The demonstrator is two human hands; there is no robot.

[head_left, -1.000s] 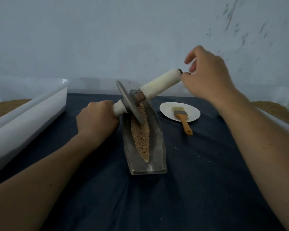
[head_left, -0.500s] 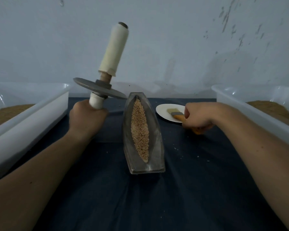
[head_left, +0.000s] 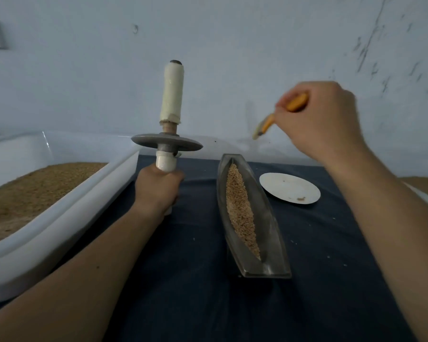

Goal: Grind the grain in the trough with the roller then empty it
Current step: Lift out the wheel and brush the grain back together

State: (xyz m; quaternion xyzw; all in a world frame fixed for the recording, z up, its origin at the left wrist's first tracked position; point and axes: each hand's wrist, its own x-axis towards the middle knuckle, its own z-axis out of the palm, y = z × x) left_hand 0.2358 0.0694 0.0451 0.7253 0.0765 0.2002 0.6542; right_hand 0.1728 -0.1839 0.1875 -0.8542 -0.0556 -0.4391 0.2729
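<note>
Grain point(head_left: 241, 213) lies in a long heap down the groove of the metal trough point(head_left: 269, 233). The trough sits on the dark cloth point(head_left: 195, 292) between my arms, its narrow far end pointing toward the wall.

The head camera is my only view. My left hand point(head_left: 158, 188) is wrapped in a full fist round the lower handle of the roller point(head_left: 167, 144). It holds the roller upright to the left of the trough, with the grey disc level and clear of the grain. I think I hold it this way so the disc's rim is easy to reach.

My right hand point(head_left: 316, 119) is raised beyond the trough, fingers curled round the orange handle of a small brush point(head_left: 269, 120). The blurred bristle end points down toward the roller.

A white plate point(head_left: 289, 187) with a few crumbs lies just right of the trough. A white bin point(head_left: 67, 213) of brown meal stands at my left, probably where the trough gets emptied.

Brushing the disc looks like the step in hand, best done over the trough so loosened bits fall in.
</note>
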